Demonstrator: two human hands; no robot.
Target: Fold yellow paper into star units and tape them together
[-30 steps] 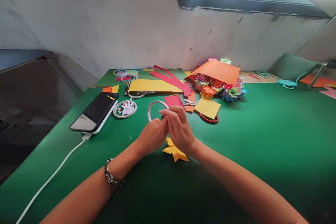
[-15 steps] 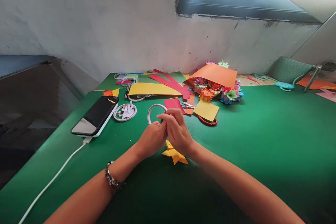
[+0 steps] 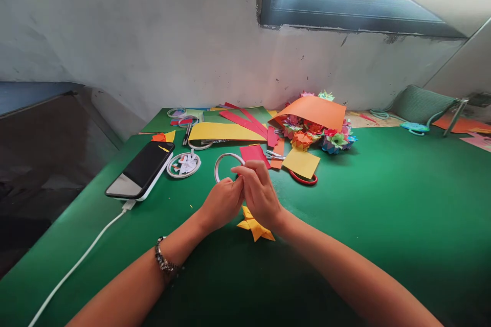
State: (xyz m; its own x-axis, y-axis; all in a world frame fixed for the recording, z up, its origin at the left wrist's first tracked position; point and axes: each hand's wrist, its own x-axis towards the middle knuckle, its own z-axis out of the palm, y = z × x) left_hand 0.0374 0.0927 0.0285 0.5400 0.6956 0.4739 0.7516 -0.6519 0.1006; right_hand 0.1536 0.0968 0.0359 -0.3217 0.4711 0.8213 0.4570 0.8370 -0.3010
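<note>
My left hand (image 3: pixel 223 202) and my right hand (image 3: pixel 262 195) are pressed together above the green table, fingers closed against each other. Whatever lies between them is mostly hidden; only a small speck of red shows at the fingertips. Just behind my left hand appears a white tape roll (image 3: pixel 217 167), partly covered by the fingers; whether they touch it I cannot tell. Under my right wrist lies a folded yellow paper star shape (image 3: pixel 256 227). A red paper piece (image 3: pixel 253 156) and a yellow paper square (image 3: pixel 301 163) over red-handled scissors (image 3: pixel 305 179) are beyond the hands.
A phone (image 3: pixel 143 166) with a white cable (image 3: pixel 82 255) lies at left. Beside it is a tape roll (image 3: pixel 171 171) with paper scraps inside. At the back are a yellow strip (image 3: pixel 226 132), paper flowers (image 3: pixel 337 140) under an orange sheet (image 3: pixel 312 110), and a green pouch (image 3: pixel 420 104).
My hands stay pressed together in nearly the same place, with only a tiny shift of the fingers. The view has tilted slightly; the things on the table lie as before.
</note>
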